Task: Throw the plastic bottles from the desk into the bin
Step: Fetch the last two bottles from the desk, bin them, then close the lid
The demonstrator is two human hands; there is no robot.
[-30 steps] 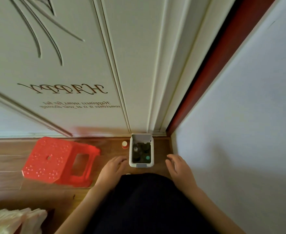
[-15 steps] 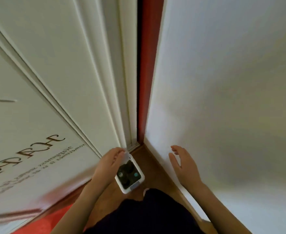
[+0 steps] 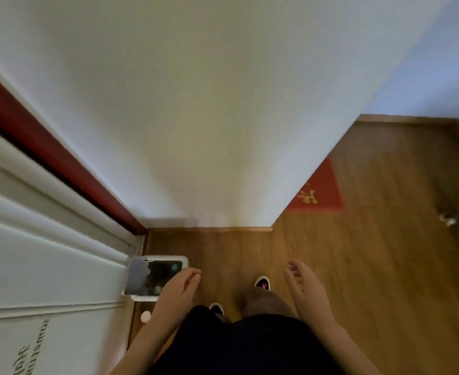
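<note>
A small white bin (image 3: 184, 261) stands on the wooden floor in the corner between the white door and the wall. Its lid is up, and inside I see dark bottles with a teal cap (image 3: 174, 266). My left hand (image 3: 178, 289) hovers over the bin's right edge, fingers loosely apart, holding nothing. My right hand (image 3: 305, 286) hangs over bare floor to the right, fingers spread and empty. No desk is in view.
A white door with lettering (image 3: 33, 293) fills the left side, and a white wall (image 3: 195, 117) is straight ahead. A small white round object (image 3: 145, 316) lies on the floor by the door. My shoes (image 3: 262, 282) stand on the floor. A red mat (image 3: 320, 193) lies far right.
The view has swung to the right, away from the door, bringing open floor and the red mat into sight. My left hand has shifted from the bin's left side to its right edge.
</note>
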